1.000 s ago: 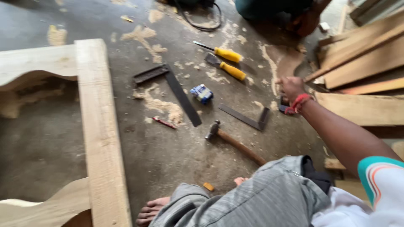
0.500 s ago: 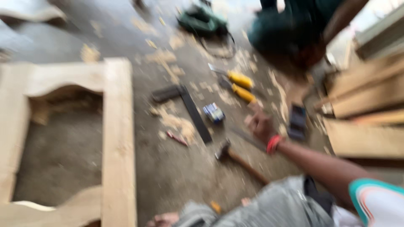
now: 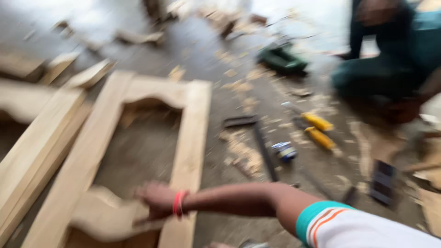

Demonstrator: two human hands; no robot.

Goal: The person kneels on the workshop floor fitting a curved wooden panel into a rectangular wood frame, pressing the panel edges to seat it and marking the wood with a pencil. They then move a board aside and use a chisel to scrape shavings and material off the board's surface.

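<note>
Head view, blurred: right hand [image 3: 157,200] with red wristband on curved lower rail of wooden frame [image 3: 190,138]; finger state unclear. Left hand unseen. Yellow-handled chisels [image 3: 317,130] well apart.

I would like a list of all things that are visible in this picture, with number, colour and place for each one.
wooden frame: one, pale wood, on the floor at left centre, with a curved lower rail.
loose planks: several, pale wood, left of the frame.
try square: one, dark, on the floor right of the frame.
chisels: two, yellow handles, right of the square.
small blue object: one, between the square and the chisels; too blurred to identify.
green power tool: one, upper centre.
wood shavings: scattered, tan.
co-worker: one, in teal, upper right.
right hand: one, red wristband, on the frame's curved lower rail.
left hand: not in view.
</note>
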